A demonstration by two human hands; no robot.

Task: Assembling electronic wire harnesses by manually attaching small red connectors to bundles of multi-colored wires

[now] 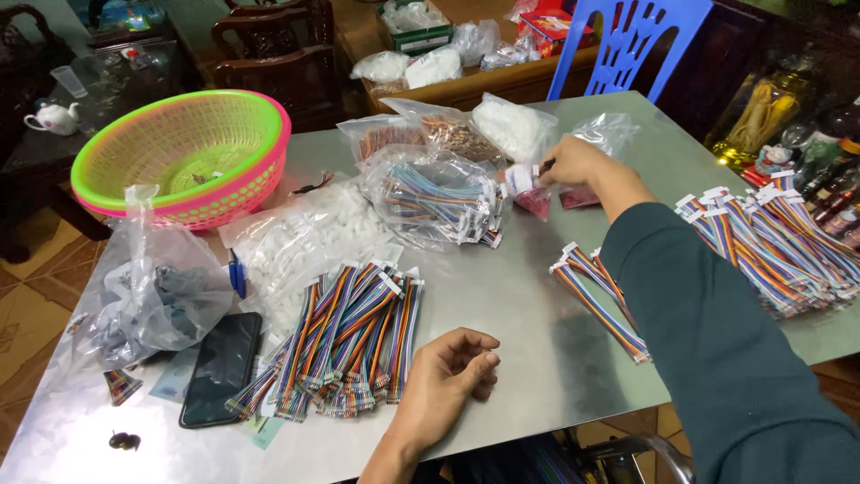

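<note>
Rainbow-striped ribbon cables (345, 345) on a dull grey tabletop (528, 341), a neon green basket (184, 152) rimmed pink at ten o'clock, a bright blue chair (627, 40) at one o'clock, a black phone (222, 367), a dark teal sleeve (717, 341).

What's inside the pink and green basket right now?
The basket holds only a few small scraps on its green mesh floor, near the middle; they are too small to identify. Its near wall hides the closest part of the floor, so anything lying there cannot be seen.

Hands at a table of ribbon cables

The right hand (573, 161) pinches a small bag (524, 184); the left hand (452, 372) rests curled beside rainbow cables (345, 345).
</note>
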